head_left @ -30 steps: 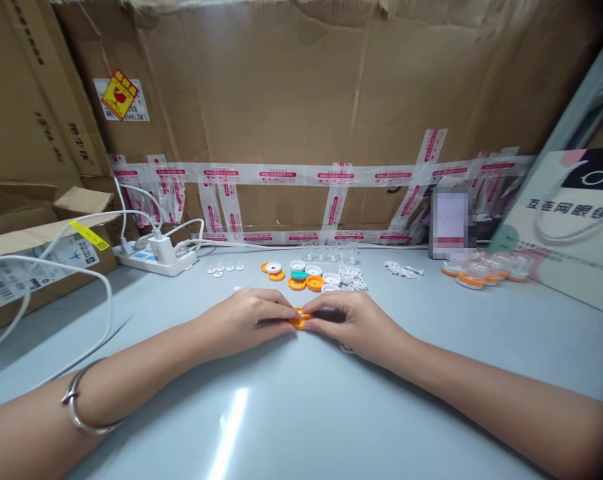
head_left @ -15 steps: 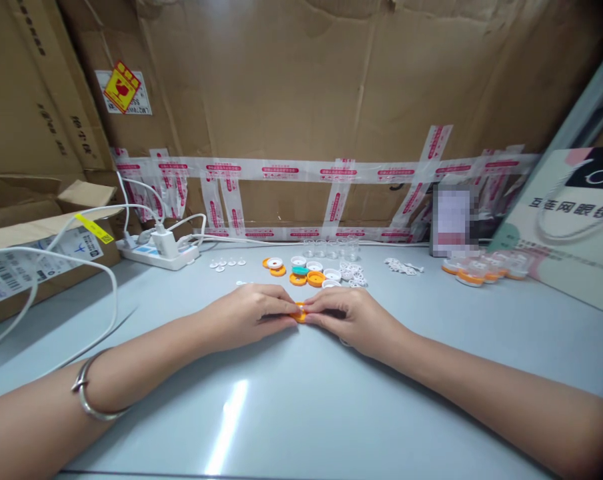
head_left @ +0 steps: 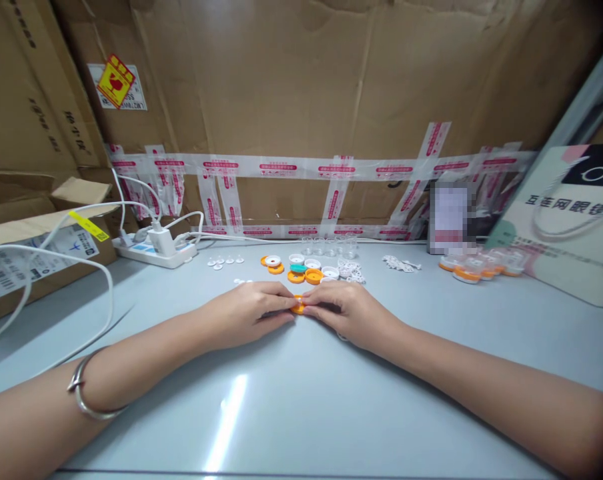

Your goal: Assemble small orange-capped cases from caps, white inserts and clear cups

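Note:
Between my two hands, low over the table (head_left: 281, 400), is a small orange round part (head_left: 298, 309) with something whitish in its middle. My left hand (head_left: 255, 310) pinches its left side with thumb and fingers. From the right, my right hand (head_left: 349, 311) grips the other side, its fingertips nearly meeting those of the left. Just beyond the hands lie orange caps (head_left: 314, 277), white rings (head_left: 330, 273) and a teal disc (head_left: 297, 268). A small white piece (head_left: 342, 337) shows partly under my right hand.
Clear cups (head_left: 331, 246) stand at the back, near white chain-like parts (head_left: 400, 264). Small white pegs (head_left: 225, 261) lie left of centre. A power strip (head_left: 156, 252) and open carton (head_left: 41, 247) are left; finished-looking capped pieces (head_left: 466, 267), a phone (head_left: 450, 217) and a bag (head_left: 556, 227) are right.
The whole view has shifted slightly, so the scene sits a little higher and further left. Both hands still hold the orange part, with little change in their grip.

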`<state>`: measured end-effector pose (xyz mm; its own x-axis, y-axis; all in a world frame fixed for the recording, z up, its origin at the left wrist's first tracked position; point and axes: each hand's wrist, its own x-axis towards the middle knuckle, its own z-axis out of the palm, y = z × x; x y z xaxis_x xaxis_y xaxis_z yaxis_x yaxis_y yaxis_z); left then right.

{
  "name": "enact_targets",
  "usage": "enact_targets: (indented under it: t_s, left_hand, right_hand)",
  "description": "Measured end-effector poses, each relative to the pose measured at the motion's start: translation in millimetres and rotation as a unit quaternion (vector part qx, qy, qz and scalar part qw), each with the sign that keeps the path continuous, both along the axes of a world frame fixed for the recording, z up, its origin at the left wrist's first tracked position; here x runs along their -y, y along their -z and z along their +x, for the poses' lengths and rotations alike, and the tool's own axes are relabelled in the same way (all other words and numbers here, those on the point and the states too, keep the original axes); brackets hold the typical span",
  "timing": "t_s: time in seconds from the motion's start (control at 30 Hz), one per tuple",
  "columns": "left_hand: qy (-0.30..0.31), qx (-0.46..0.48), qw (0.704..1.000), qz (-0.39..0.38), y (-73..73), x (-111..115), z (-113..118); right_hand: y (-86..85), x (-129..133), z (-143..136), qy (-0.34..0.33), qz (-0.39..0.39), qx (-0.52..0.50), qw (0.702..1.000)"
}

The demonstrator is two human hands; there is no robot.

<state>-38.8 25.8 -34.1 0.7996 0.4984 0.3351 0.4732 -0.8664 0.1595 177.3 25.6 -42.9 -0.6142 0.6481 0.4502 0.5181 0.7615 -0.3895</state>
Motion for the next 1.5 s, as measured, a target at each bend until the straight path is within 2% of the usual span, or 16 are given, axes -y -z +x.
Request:
enact_targets:
  t_s: [0.17, 0.5, 0.67, 0.8, 0.97, 1.07, 1.33, 1.5]
  left_hand:
    - [-0.008, -0.012, 1.000, -0.009, -1.3, 3, 1]
    - [-0.027, -0.041, 0.999, -0.009, -4.7, 11, 5]
    - [-0.016, 0.029, 0.999, -0.005, -10.1, 6, 1]
    - [-0.083, 0.080, 0.993, -0.008, -26.4, -6, -15]
    - [-0.171, -0.016, 0.979, -0.109, -40.7, -18, -36]
    - [-0.192, -0.045, 0.969, -0.151, -38.7, -19, -37]
    - [-0.205, -0.050, 0.967, -0.146, -24.8, -21, -30]
    - [-0.192, -0.093, 0.973, -0.089, -28.7, -15, -26]
  right_hand:
    - [1.5, -1, 1, -0.018, 0.026, 0.014, 0.999]
    - [-1.6, 0, -1, -0.009, 0.013, 0.038, 0.999]
    - [-5.4, 2, 1, -0.016, -0.019, 0.009, 1.000]
    - [-9.2, 3, 1, -0.017, -0.038, -0.010, 0.999]
    - [-13.4, 5, 0, 0.021, -0.065, -0.018, 0.998]
    - [-13.8, 5, 0, 0.033, -0.073, -0.020, 0.997]
    - [-9.4, 6, -2, 0.037, -0.095, 0.006, 0.995]
    - [-7.8, 7, -2, 0.028, -0.118, -0.003, 0.993]
